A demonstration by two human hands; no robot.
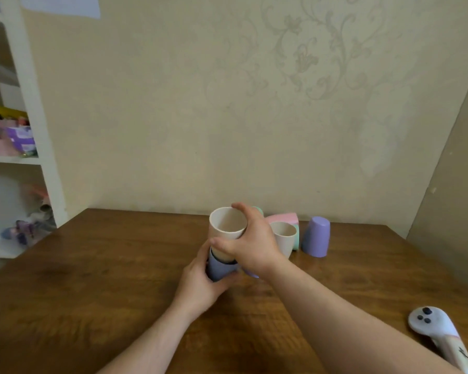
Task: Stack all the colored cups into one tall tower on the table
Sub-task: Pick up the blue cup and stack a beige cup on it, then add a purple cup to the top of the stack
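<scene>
My right hand (250, 242) grips a cream cup (227, 225) from the side, mouth up, its base set into a blue-purple cup (219, 268). My left hand (200, 282) wraps around that blue-purple cup low on the wooden table (92, 279). Behind my right hand stand another cream cup (284, 236), upright, and a purple cup (316, 236) turned upside down. A pink cup (283, 218) lies on its side at the back, with slivers of green cups (296, 240) beside it. A lilac piece (250, 273) shows under my right wrist, mostly hidden.
A white controller (432, 327) lies at the table's front right. White shelves (25, 130) with clutter stand to the left. A patterned wall runs right behind the table's far edge.
</scene>
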